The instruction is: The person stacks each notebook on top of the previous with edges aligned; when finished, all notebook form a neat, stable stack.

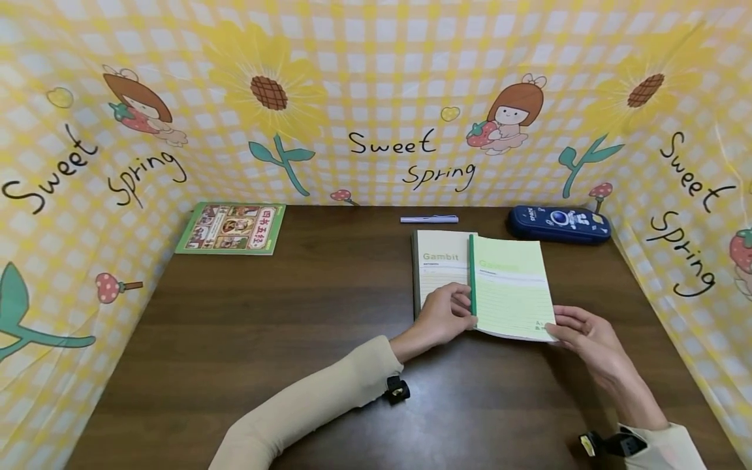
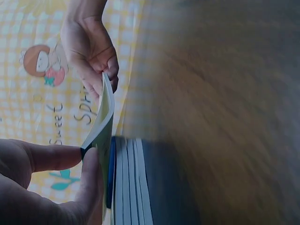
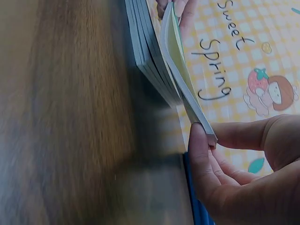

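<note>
A light green notebook (image 1: 511, 287) with a dark green spine is held by both hands, raised over a stack of notebooks. My left hand (image 1: 443, 313) pinches its spine edge near the lower left corner. The right hand (image 1: 590, 339) grips the lower right corner between thumb and fingers. In the left wrist view the notebook (image 2: 104, 122) bows slightly between the two hands. Below it, the top of the stack is a pale notebook marked Gambit (image 1: 443, 261) with a grey spine, its right part hidden. Several layered page edges (image 3: 147, 56) of the stack show in the right wrist view.
Behind the stack lies a pale blue pen (image 1: 429, 219). A dark blue pencil case (image 1: 558, 225) with a space print is at the back right. At the back left is a green-bordered book (image 1: 231, 228). A yellow checked cloth (image 1: 376, 85) encloses the brown table (image 1: 264, 313) on three sides.
</note>
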Tool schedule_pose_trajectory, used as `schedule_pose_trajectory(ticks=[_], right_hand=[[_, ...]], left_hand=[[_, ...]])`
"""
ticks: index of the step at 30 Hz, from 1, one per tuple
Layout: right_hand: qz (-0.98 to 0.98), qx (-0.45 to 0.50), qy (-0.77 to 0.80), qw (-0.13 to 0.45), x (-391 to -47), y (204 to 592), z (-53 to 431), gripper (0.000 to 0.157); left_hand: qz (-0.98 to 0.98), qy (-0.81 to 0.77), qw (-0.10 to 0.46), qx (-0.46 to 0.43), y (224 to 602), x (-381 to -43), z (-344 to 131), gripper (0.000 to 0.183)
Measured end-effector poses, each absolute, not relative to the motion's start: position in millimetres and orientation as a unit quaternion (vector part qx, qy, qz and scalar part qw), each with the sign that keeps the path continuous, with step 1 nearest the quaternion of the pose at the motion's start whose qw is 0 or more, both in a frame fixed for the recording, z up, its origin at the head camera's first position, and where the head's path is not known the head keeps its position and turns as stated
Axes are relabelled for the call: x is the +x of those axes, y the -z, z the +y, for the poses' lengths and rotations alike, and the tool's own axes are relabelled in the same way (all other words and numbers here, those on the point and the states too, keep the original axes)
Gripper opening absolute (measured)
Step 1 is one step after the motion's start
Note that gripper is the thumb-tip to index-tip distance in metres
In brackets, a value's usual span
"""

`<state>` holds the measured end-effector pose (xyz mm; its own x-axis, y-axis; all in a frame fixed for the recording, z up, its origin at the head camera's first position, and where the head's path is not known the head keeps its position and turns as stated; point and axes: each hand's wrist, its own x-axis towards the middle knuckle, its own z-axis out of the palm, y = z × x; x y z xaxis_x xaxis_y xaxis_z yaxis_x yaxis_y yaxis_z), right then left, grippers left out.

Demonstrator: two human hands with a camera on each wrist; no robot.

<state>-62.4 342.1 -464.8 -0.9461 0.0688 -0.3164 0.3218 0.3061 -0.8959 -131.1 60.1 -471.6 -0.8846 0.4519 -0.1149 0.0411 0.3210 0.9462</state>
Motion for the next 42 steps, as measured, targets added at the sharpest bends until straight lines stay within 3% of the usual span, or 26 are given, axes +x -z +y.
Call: schedule_pose_trajectory(ticks=[29, 42], right_hand=[[0.832, 0.054, 0.545, 0.087, -99.1, 467.9, 272.6, 0.051], [0.907, 0.008, 0.420, 0.015, -101.3, 476.8, 265.5, 0.039]], left_hand=[[0.788, -0.582, 0.173, 0.101, 475.4, -144.2, -19.0, 0.057], [0.809, -0.557, 0.166, 0.086, 479.7, -144.6, -28.1, 0.060]])
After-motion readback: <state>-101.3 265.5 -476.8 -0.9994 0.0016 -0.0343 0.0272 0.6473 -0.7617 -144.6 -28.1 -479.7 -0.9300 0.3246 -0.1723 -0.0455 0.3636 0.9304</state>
